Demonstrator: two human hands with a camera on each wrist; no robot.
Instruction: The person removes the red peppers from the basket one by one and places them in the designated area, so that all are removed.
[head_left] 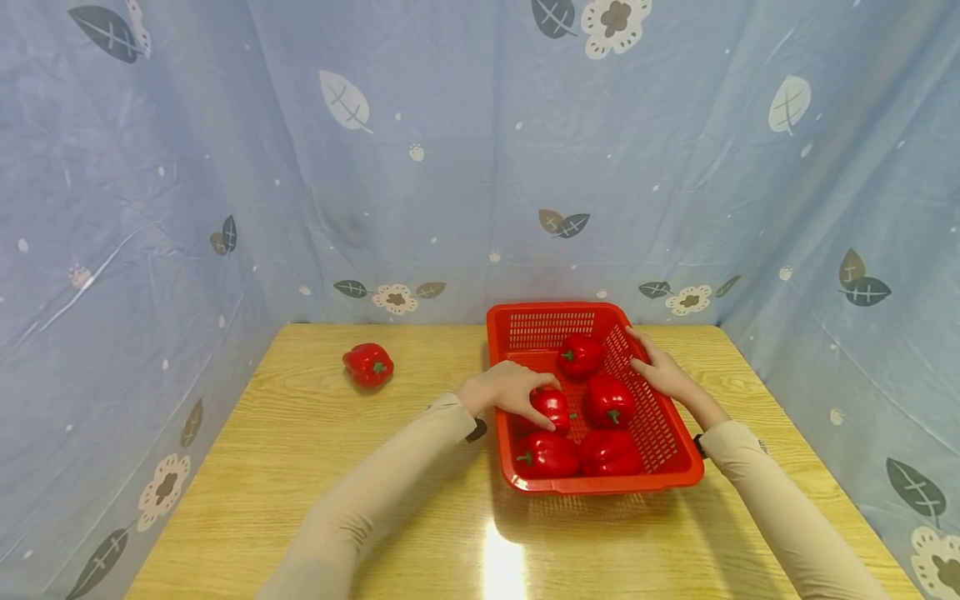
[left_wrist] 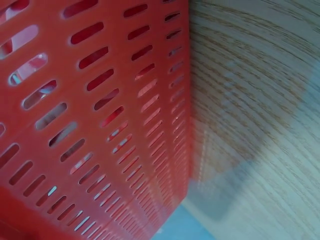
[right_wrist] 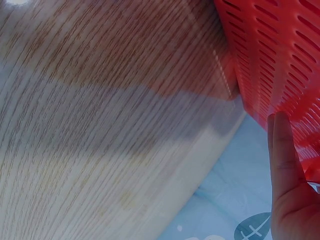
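Note:
In the head view, a red plastic basket (head_left: 592,483) with slotted walls stands on the table and contains several red bell peppers. My left hand (head_left: 506,389) reaches over its left wall and grips a bell pepper (head_left: 553,407), thumb on the near side and fingers on the far side. My right hand (head_left: 666,373) holds the right wall, thumb over the rim. Straight fingers (right_wrist: 282,150) lie along the outside of that wall in the right wrist view. The left wrist view shows the basket's outer wall (left_wrist: 112,82); the left hand is hidden there.
Another red bell pepper (head_left: 368,365) lies on the wooden table (head_left: 300,433), left of the basket. Inside the basket, peppers lie near the far wall (head_left: 581,356), by the right wall (head_left: 608,400) and along the near wall (head_left: 547,455). A blue patterned curtain (head_left: 450,167) surrounds the table's back and sides.

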